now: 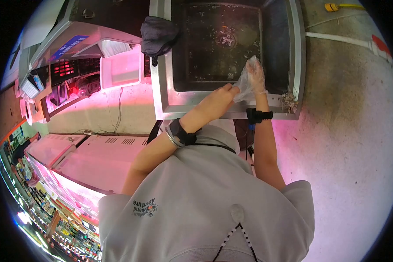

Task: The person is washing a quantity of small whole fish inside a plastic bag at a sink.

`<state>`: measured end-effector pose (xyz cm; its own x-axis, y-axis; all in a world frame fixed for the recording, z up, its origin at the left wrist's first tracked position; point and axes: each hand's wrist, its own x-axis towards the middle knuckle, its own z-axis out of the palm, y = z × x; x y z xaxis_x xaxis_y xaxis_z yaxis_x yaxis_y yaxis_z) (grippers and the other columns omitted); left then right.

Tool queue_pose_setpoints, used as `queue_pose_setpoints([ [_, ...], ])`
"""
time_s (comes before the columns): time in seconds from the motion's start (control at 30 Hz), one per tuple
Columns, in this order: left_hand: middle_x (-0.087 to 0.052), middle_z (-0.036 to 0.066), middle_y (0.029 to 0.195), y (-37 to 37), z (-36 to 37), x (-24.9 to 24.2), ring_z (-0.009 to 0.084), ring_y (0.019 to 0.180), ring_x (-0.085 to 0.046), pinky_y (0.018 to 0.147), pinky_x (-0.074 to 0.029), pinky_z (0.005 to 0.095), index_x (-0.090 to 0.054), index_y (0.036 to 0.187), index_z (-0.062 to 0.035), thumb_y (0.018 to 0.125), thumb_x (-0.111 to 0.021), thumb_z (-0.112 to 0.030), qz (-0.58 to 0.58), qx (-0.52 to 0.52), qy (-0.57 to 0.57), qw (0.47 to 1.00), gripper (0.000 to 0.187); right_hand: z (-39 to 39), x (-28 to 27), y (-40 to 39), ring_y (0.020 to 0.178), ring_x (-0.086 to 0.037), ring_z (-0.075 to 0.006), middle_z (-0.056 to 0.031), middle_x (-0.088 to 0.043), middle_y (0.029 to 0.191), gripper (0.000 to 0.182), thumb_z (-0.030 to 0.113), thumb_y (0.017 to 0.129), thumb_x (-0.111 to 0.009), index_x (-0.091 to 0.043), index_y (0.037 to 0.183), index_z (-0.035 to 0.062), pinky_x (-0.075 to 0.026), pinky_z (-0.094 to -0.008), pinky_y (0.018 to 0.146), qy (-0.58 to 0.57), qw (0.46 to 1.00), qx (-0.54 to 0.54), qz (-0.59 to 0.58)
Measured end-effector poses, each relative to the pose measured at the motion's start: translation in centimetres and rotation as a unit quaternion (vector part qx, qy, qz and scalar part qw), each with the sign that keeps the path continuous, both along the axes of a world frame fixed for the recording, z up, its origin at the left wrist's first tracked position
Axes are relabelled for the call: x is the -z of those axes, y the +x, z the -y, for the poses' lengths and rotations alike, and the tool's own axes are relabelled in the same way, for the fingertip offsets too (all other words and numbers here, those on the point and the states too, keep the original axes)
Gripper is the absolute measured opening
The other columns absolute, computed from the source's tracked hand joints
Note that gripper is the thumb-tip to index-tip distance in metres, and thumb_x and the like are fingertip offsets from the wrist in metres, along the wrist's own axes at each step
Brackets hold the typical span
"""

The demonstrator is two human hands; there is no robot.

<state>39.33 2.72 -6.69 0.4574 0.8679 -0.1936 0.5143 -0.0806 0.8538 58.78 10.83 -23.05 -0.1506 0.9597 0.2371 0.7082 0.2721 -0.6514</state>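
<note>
My left hand (225, 97), with a watch and a bangle on its wrist, is closed, pinching a loose edge of a thin clear plastic glove (244, 88). My right hand (254, 74) is inside this glove, its fingers stretched away from me; the crinkled film partly blurs them. A black strap (259, 115) circles the right wrist. Both hands are above the near edge of a metal sink (161, 98), whose dark basin is strewn with small pale scraps.
A dark cloth (158, 35) hangs over the sink's left rim. A fibrous clump (289, 101) sits at its near right corner. Left stand a white tray (120, 70) and a long white cabinet (100, 159). A white pipe (338, 38) runs right of the sink.
</note>
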Motion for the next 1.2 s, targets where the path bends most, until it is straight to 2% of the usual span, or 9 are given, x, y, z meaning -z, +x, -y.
queue_pose_setpoints([
  [0.07,-0.052,0.018,0.102,0.0,-0.1,0.1,0.0387,0.091,-0.054,0.077,-0.045,0.0423,-0.049,0.107,-0.0041,0.075,-0.057,-0.001,-0.002,0.002,-0.007,1.0,0.034,0.0,-1.0,-0.7,0.094,-0.052,-0.0444,-0.029,-0.055,0.1,0.04,0.029,0.084,-0.056,-0.05,0.106,-0.0032,-0.043,-0.046,0.078,-0.136,0.982,0.089,-0.097],
  [0.17,-0.052,0.018,0.102,0.0,0.1,0.2,0.0388,0.092,-0.054,0.077,-0.045,0.0429,-0.049,0.107,-0.0041,0.075,-0.056,-0.001,0.002,-0.003,-0.009,1.0,0.033,-0.3,-2.5,-1.1,0.094,-0.052,-0.0437,-0.0278,-0.055,0.101,0.041,0.029,0.084,-0.056,-0.05,0.107,-0.0037,-0.043,-0.0451,0.078,-0.159,0.982,0.069,-0.076],
  [0.27,-0.052,0.018,0.102,-0.1,0.1,0.0,0.0389,0.092,-0.054,0.077,-0.044,0.0434,-0.048,0.107,-0.0039,0.076,-0.055,-0.002,0.002,0.002,-0.022,1.0,0.032,-0.2,-1.9,-1.2,0.093,-0.053,-0.0435,-0.0275,-0.056,0.099,0.041,0.029,0.084,-0.055,-0.05,0.106,-0.0047,-0.044,-0.0443,0.078,-0.129,0.988,0.072,-0.04],
  [0.37,-0.052,0.018,0.101,-0.2,0.1,-0.1,0.039,0.091,-0.054,0.077,-0.044,0.0435,-0.048,0.107,-0.0042,0.077,-0.054,-0.003,-0.001,0.003,-0.022,1.0,0.031,-0.3,-3.4,-1.4,0.092,-0.053,-0.0436,-0.0278,-0.056,0.099,0.041,0.03,0.084,-0.054,-0.051,0.105,-0.0052,-0.044,-0.044,0.078,-0.149,0.986,0.052,-0.057],
  [0.6,-0.052,0.018,0.101,-0.1,0.0,-0.1,0.0392,0.091,-0.054,0.076,-0.044,0.0441,-0.048,0.107,-0.005,0.078,-0.054,-0.004,-0.008,0.009,-0.03,0.999,0.03,-0.3,-1.3,-0.8,0.093,-0.053,-0.0438,-0.0288,-0.055,0.1,0.043,0.031,0.084,-0.053,-0.051,0.106,-0.0052,-0.043,-0.0452,0.079,-0.169,0.982,0.052,-0.061],
  [0.77,-0.051,0.018,0.101,-0.1,0.0,-0.1,0.0393,0.091,-0.054,0.076,-0.044,0.0444,-0.047,0.107,-0.0048,0.077,-0.054,-0.004,-0.01,0.012,-0.02,1.0,0.031,0.2,-1.4,-0.9,0.094,-0.052,-0.0442,-0.0298,-0.055,0.101,0.045,0.032,0.083,-0.053,-0.051,0.109,-0.0052,-0.043,-0.0457,0.081,-0.107,0.991,0.057,-0.049],
  [0.93,-0.051,0.018,0.101,-0.2,0.2,0.1,0.0394,0.091,-0.053,0.076,-0.044,0.0443,-0.047,0.108,-0.0048,0.077,-0.054,-0.003,-0.001,0.008,-0.016,1.0,0.032,0.1,-0.4,-0.4,0.095,-0.051,-0.0446,-0.0306,-0.054,0.102,0.044,0.03,0.084,-0.053,-0.05,0.11,-0.0054,-0.043,-0.0452,0.081,-0.124,0.99,0.054,-0.044],
  [1.1,-0.05,0.018,0.101,-0.4,-0.3,-0.8,0.039,0.092,-0.052,0.077,-0.044,0.0427,-0.045,0.114,-0.0061,0.077,-0.055,-0.004,-0.016,0.005,-0.015,1.0,0.039,-0.1,-3.6,-1.1,0.098,-0.05,-0.0439,-0.0304,-0.053,0.105,0.045,0.028,0.085,-0.053,-0.047,0.114,-0.0055,-0.042,-0.0439,0.083,-0.163,0.983,0.05,-0.064],
  [1.2,-0.048,0.017,0.101,-1.0,-1.1,-1.5,0.0367,0.092,-0.053,0.078,-0.045,0.0407,-0.042,0.121,-0.0074,0.078,-0.057,-0.008,-0.013,-0.002,-0.009,1.0,0.046,-0.1,-5.1,-1.2,0.102,-0.049,-0.043,-0.0296,-0.053,0.108,0.046,0.028,0.085,-0.053,-0.046,0.116,-0.0058,-0.041,-0.0428,0.085,-0.157,0.983,0.094,-0.035],
])
